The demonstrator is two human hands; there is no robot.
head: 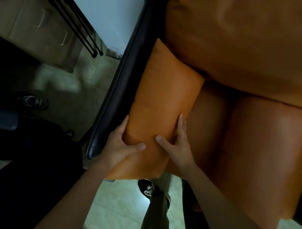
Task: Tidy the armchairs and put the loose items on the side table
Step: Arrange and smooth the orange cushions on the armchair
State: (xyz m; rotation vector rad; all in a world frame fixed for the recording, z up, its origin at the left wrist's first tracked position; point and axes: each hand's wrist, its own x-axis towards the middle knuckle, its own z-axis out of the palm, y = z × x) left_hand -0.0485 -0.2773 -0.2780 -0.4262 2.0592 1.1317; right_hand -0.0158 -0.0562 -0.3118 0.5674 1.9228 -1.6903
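Cushion (160, 100), orange and oblong, lies along the left side of the armchair seat (258, 148) in the head view, its long edge touching the dark armrest (119, 82) and its far corner tucked under the big back cushion (253, 41). Its near end overhangs the seat front. The 2 hands clamp that near end. The left hand (122, 147) has its thumb on top and its fingers down between cushion and armrest. The right hand (177, 145) has its thumb on top and its fingers along the seat-side edge. Holding both edges this way probably lets the person square the cushion against the armrest, or lift it clear.

The armrest leaves little room for the left fingers, and the back cushion pins the far corner. Beyond the armrest, a shoe (33, 100) lies on the dim floor near a set of drawers (34, 16). The person's own shoe (147, 189) stands on pale tiles (118, 216) under the cushion's end. No side table can be made out.
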